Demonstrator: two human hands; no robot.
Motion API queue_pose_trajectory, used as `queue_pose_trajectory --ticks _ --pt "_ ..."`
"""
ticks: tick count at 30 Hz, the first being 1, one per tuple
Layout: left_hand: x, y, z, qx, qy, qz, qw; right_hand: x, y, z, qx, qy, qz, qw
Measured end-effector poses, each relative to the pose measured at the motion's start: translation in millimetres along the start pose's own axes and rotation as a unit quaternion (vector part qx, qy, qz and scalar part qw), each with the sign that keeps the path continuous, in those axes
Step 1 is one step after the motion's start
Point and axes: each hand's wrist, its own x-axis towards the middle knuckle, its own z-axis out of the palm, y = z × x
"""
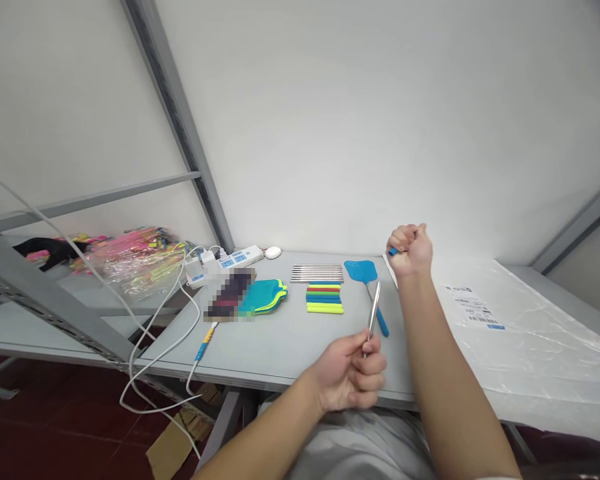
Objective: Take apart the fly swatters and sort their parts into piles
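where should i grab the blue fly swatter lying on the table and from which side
Probably by its blue handle, palm down from the near side: it lies flat, the broad head at the far end and the slim handle pointing back toward the person. Mind the metal rods in the left hand, which show beside it.

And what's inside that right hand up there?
A blue piece pokes out of the right hand. The curled fingers cover the rest, so I can't see its whole shape.
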Motion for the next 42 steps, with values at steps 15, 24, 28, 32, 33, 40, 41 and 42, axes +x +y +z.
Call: queue_pose_trajectory --ticks 15,24,28,32,33,40,41,42 --pt "-46.8 17.9 -72.7 0.601 0.315 0.115 0.726 -94.3 11.9 -6.2 -0.327 -0.038 -0.176 0.928" --pt "-59.1 11.8 -74.6 0.691 0.32 0.134 0.634 -127.2 35.3 6.0 -0.675 -0.394 -0.167 0.601" --pt "-79.0 7.2 -79.7 0.69 0.304 0.13 0.644 -128.7 51.6 2.5 -0.67 -0.364 -0.221 0.607" --pt "-93.7 4.8 -86.7 0.687 0.284 0.12 0.658 -129.9 60.9 -22.9 -0.625 -0.208 -0.163 0.734" --pt "-95.6 4.6 -88.0 0.687 0.281 0.117 0.66 -130.7 63.4 -32.2 -0.622 -0.169 -0.146 0.751" --pt "-89.8 3.2 -92.6 0.708 0.292 0.095 0.636 -134.0 85.9 -74.4 -0.667 -0.196 -0.057 0.717" --pt "-87.9 2.8 -93.1 0.718 0.285 0.092 0.629 -133.2 89.6 -74.3 -0.68 -0.222 -0.061 0.696" --pt "-85.8 2.4 -93.4 0.727 0.277 0.089 0.622 -132.1 93.4 -73.1 -0.689 -0.248 -0.067 0.678"
